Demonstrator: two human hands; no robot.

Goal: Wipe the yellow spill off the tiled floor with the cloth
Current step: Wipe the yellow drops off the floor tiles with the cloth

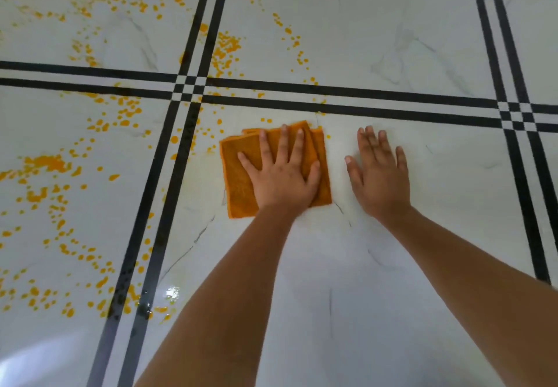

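A folded orange cloth [238, 172] lies flat on the white marble-look tiled floor [377, 266], just below the horizontal black double stripe. My left hand [280, 175] presses down on it with fingers spread. My right hand [379, 172] rests palm-down on the bare tile just right of the cloth, holding nothing. Yellow spill droplets [48, 163] cover the tiles to the left, with more droplets [226, 45] scattered above the stripe crossing and a few small drops just left of and above the cloth.
Black double stripes [362, 101] cross the floor horizontally, with vertical pairs at left [151, 235] and right [519, 175]. A wet glare patch [172, 293] shines near the left stripes. The tile under my arms shows no droplets.
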